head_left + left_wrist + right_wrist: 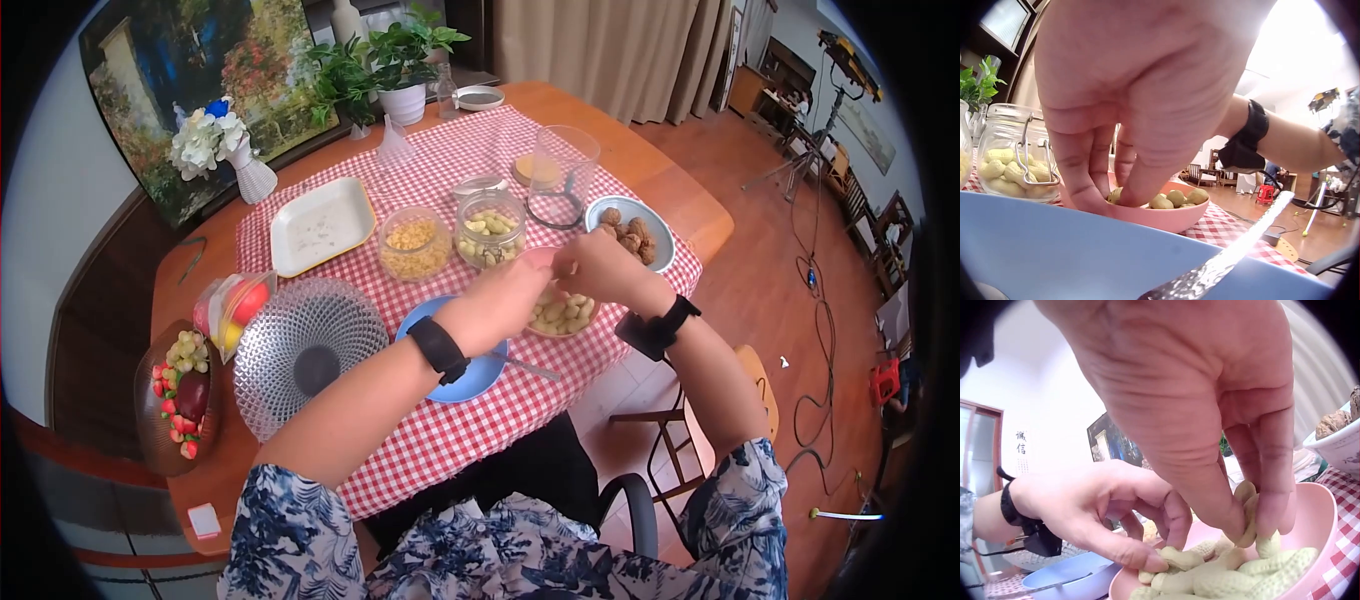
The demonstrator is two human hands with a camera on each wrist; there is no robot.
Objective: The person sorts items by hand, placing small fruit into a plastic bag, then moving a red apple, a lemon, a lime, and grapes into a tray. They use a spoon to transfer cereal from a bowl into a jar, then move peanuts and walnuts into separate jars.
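Observation:
Both hands reach into a pink bowl (1313,515) of unshelled peanuts (1225,581) on the checked cloth. My right hand (612,268) pinches a peanut (1249,515) between thumb and fingers, just over the pile. On the bowl's other side my left hand (490,305) has its thumb and fingers curled about a peanut (1180,557) at the near rim. Under the left forearm sits a blue bowl (470,385) with a shiny metal-handled utensil (1229,256) lying across its rim. A clip-top glass jar (490,235) holding more peanuts stands behind the hands.
A bowl of walnuts (630,240) sits to the right, beside a clear cylinder (565,160). Left of the jar are a jar of yellow pieces (414,245), a white tray (320,228) and a large glass bowl (275,340). A chair (665,425) stands right of the table.

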